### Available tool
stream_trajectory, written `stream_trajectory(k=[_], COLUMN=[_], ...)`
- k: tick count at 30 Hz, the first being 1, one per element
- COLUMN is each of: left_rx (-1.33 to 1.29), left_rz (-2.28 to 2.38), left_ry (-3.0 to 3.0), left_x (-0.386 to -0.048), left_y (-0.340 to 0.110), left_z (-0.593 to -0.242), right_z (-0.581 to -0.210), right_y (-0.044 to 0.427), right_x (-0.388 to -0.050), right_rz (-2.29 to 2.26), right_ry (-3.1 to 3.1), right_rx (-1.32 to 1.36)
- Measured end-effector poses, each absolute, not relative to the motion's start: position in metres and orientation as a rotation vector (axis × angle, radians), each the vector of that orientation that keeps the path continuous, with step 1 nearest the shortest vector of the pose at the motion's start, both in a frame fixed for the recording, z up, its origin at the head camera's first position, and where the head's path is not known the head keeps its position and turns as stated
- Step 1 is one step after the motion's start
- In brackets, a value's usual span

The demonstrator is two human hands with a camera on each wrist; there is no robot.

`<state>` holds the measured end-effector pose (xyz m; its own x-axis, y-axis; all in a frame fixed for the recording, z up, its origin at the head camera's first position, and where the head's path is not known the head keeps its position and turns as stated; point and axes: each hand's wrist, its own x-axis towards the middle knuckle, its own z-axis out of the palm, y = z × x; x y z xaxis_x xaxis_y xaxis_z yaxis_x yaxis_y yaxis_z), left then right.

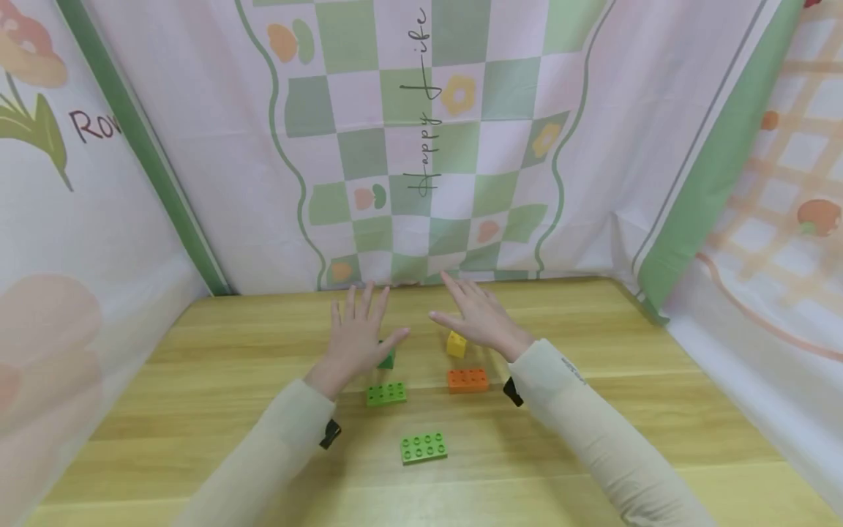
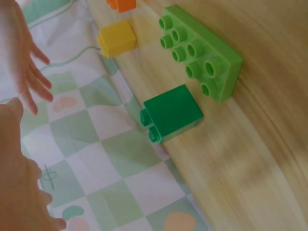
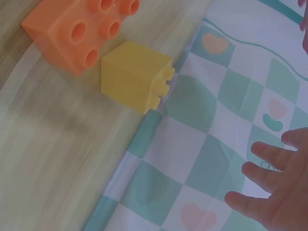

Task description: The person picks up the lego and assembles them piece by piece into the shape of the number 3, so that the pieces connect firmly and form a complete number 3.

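Note:
My left hand (image 1: pixel 358 338) hovers over the table with its fingers spread, holding nothing. Nearest to it is a dark green block (image 2: pixel 173 113), partly hidden behind the thumb in the head view. A flat light green block (image 1: pixel 386 394) lies just nearer than that hand. My right hand (image 1: pixel 484 318), also spread and holding nothing, is above a yellow block (image 1: pixel 456 345). On the near side of the yellow block lies an orange block (image 1: pixel 467 380) with several studs. A second light green block (image 1: pixel 424 448) lies closest to me, between the forearms.
The wooden table (image 1: pixel 250 366) ends at a checkered cloth (image 1: pixel 408 146) hanging at the back. Printed cloths hang at the left (image 1: pixel 79 219) and the right (image 1: pixel 757 219). Dark wrist devices show under both sleeves.

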<state>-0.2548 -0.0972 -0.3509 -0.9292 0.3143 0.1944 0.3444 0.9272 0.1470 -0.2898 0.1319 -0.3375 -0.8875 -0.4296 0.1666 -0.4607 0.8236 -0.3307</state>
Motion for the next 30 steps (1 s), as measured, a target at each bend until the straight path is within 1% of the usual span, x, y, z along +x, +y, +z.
stream_trajectory(k=[20,30], left_rx=[-0.695,-0.809], left_rz=[-0.359,-0.396], left_ry=[-2.822,-2.822], left_x=[-0.227,-0.214], left_y=[-0.108,-0.110], left_z=[-0.363,-0.373], right_z=[-0.341,-0.348], right_y=[0.140,0.145], right_x=[-0.283,-0.285], right_rz=[0.714,0.912], right_ry=[-2.889,-2.875], right_rx=[0.772,0.770])
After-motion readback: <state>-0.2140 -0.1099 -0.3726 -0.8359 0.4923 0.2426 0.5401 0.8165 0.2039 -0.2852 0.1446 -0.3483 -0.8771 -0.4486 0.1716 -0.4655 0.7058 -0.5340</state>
